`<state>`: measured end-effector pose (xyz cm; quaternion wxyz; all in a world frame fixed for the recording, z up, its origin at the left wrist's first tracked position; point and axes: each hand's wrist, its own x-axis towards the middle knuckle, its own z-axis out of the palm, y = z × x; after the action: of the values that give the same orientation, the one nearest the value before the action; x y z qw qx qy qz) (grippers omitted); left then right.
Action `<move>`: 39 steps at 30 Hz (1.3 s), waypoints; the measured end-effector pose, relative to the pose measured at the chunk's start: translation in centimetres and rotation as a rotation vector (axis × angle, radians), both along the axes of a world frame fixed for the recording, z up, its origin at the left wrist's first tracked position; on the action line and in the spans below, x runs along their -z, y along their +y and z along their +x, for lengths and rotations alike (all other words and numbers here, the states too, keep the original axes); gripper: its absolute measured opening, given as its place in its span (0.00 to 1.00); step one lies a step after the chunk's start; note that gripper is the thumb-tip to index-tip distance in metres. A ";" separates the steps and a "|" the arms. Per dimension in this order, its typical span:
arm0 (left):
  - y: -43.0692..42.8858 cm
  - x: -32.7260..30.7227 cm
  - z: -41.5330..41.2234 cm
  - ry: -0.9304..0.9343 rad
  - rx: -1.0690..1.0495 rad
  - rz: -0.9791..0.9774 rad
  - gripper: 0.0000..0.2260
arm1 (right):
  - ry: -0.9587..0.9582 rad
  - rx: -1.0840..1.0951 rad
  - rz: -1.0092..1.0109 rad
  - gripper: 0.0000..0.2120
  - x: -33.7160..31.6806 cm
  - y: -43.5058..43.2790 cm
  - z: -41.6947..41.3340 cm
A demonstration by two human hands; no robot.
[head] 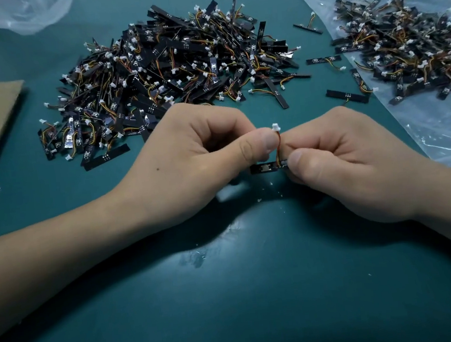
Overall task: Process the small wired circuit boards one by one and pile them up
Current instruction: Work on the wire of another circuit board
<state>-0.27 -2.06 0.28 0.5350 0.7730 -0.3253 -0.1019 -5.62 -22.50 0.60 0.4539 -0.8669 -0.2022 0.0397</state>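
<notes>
Under the fingers: green table (232,295), filling the view.
Beyond the fingers: large pile of wired boards (169,71), black strips with white plugs, loosely heaped.
Right of the fingers, farther off: second pile (406,48) lying on a clear plastic bag (436,126).
Left hand (189,158): thumb and forefinger pinch the wire (278,148) just below its white connector (276,128).
Right hand (351,163): thumb and fingers pinch the right end of one small board (264,168), held between both hands.
Step in hand: probably working this board's wire.
Next move: likely finishing, then adding it to a pile; which pile, I cannot tell.
</notes>
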 end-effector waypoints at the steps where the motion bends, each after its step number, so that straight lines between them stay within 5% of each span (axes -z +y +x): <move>1: 0.0 -0.1 0.0 -0.006 0.010 0.008 0.10 | -0.007 -0.006 -0.014 0.17 0.0 0.0 0.0; 10: -0.2 -0.4 -0.3 -0.040 0.045 0.104 0.18 | -0.071 0.017 -0.041 0.17 0.2 0.0 0.0; 39: 0.1 -0.3 -0.2 -0.071 0.109 0.151 0.14 | -0.007 0.075 0.104 0.15 0.3 0.1 0.0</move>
<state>-0.52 -1.95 0.55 0.4572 0.7954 -0.3769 -0.1275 -5.65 -22.41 0.30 0.4990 -0.8491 -0.1730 0.0091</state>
